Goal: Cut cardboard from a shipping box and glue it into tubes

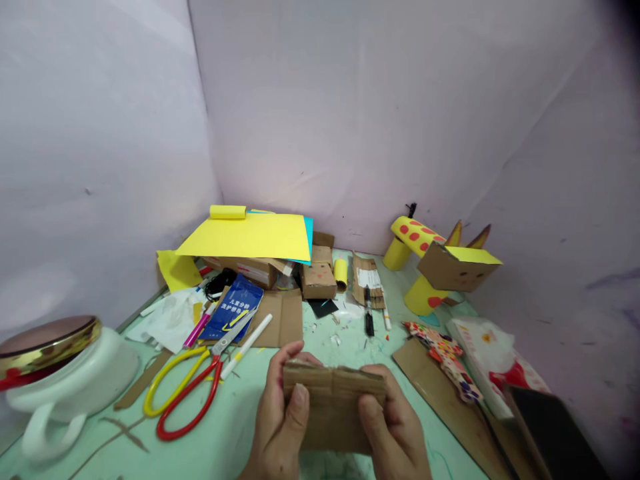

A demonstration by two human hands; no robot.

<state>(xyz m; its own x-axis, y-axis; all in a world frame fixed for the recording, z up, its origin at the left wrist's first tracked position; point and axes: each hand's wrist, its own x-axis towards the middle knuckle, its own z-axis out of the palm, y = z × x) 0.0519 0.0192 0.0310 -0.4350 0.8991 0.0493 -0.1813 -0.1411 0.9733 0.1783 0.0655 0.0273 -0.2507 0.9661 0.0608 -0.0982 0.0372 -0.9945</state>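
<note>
Cardboard point(340, 420) was the thing in hand, held up just over the near edge of the view, between the left hand point(283, 420) and the right hand point(395, 427). Both hands had their grip closed on it, one at each side, thumbs pressed on the near face and the other fingers largely hidden behind. Judging by the lined band along its upper part, the step looked like bending or creasing, and that called for even pressure from both thumbs, worked outward along the ridges so that the fold stayed straight; forcing one side first could have skewed or torn it. The piece was brown and matt, roughly rectangular, with a ragged top edge and fine parallel ridges across the upper strip, while the lower part looked smoother. On the pale green table point(240, 433) lay scissors point(218, 360) with one yellow and one red looped handle, well clear of the hands. Farther back, a flat yellow sheet point(250, 237) contrasted with a small boxy cardboard block point(319, 283), and to the right stood a figure of rounded, red-spotted yellow tubes point(425, 293) with an angular cardboard head point(457, 268).
</note>
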